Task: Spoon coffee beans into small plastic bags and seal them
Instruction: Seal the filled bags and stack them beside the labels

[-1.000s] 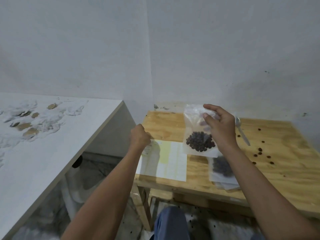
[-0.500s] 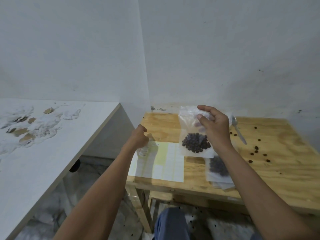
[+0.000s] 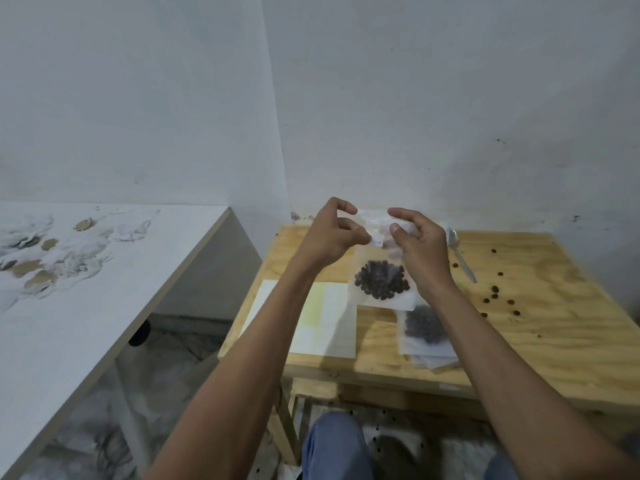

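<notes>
Above the wooden desk, both hands hold one small plastic bag upright in the air by its top edge. The left hand pinches the left part of the top with its grip of thumb and curled fingers, and the right hand pinches the right part in the same way. The coffee beans sit together in the lower half of this bag. Just below it, a filled bag lies flat on a pile of bags on the desk. A white paper sheet lies to the left of it. A spoon rests behind the right hand, and loose beans are scattered to the right.
</notes>
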Available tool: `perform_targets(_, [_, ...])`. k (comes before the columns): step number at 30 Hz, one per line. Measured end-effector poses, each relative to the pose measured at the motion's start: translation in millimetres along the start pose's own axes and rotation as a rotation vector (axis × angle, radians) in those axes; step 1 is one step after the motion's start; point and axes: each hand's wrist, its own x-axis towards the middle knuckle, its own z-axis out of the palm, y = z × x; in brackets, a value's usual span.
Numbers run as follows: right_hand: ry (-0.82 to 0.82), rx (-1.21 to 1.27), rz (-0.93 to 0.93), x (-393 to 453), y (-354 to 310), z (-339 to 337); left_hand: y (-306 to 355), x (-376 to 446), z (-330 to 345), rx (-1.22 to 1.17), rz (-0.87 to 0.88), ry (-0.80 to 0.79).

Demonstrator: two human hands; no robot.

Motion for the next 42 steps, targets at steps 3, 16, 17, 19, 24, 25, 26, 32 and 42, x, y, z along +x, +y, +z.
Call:
perform_targets(3, [-0.026, 0.002, 0.024, 2.4, 3.1, -6.3, 1.1, -2.4, 15.7, 0.044, -0.013, 0.051])
perform_targets(16, [-0.069, -0.022, 0.005, 5.8, 6.0, -20.0, -12.8, -9.2, 42.7, -0.076, -0.051, 0.129])
perform_targets(17, [-0.076, -0.018, 0.002, 6.1, 4.9, -20.8, -13.3, -10.4, 42.5, -0.152, -0.065, 0.099])
perform_targets(19, [-0.079, -0.033, -0.002, 6.2, 4.2, -21.0, -14.3, -11.1, 44.3, -0.228, -0.035, 0.127])
perform_targets(24, [-0.043, -0.068, 0.001, 4.2, 7.8, -12.7, -21.1, -8.2, 56.1, -0.295, 0.005, 0.259])
perform_targets(25, [-0.036, -0.074, -0.005, 3.8, 7.8, -9.7, -22.8, -8.2, 57.3, -0.315, 0.002, 0.280])
perform_targets(26, [-0.029, -0.086, -0.016, 3.6, 7.7, -6.6, -24.9, -7.5, 57.8, -0.333, -0.003, 0.300])
perform_targets(32, [-0.164, -0.235, 0.037, 13.4, 16.8, 14.6, -46.5, 7.3, 22.9, -0.356, -0.023, 0.408])
perform_targets(42, [-0.239, -0.277, 0.259, 64.2, 60.3, 112.3, -108.0, 54.1, -70.4, 0.040, -0.179, 0.385])
